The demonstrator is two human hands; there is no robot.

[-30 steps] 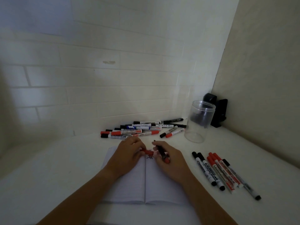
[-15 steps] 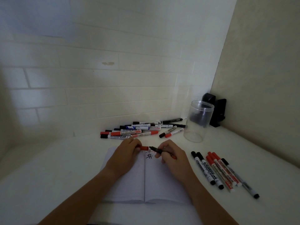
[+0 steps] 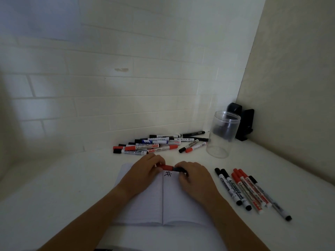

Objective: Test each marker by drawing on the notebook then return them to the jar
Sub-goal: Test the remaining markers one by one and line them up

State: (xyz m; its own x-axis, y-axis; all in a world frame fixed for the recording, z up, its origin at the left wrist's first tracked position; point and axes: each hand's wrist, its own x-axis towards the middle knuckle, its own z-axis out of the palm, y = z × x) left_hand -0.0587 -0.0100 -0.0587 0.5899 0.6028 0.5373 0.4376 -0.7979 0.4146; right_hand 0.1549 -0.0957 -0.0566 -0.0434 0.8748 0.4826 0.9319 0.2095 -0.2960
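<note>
a clear jar (image 3: 223, 134) is seen upright on the white table (image 3: 54, 187), near the back right corner, lid off. no marker is seen inside it; dark shapes showing through its wall belong to a black object (image 3: 244, 125) standing behind it against the wall.

an open notebook (image 3: 163, 200) lies in front of the person, with a small black hash mark (image 3: 168, 173) near the top of the right page. above that mark a marker (image 3: 178, 169) with a dark body is held in the curled fingers of the right hand (image 3: 194, 176). a red cap (image 3: 165, 167) is pinched by the left hand (image 3: 143, 171) and meets the marker's end; whether the cap is fully seated cannot be told.

a loose pile of markers (image 3: 154, 144) lies on the table behind the notebook, black, red and blue caps mixed. a second row of markers (image 3: 248, 191) lies to the right of the notebook, well apart from the jar.

the marker's tip and most of its body are hidden by the fingers. the notebook's upper corners are covered by both hands, and its lower edge is partly covered by the forearms. print on most marker labels is too small to be read.
</note>
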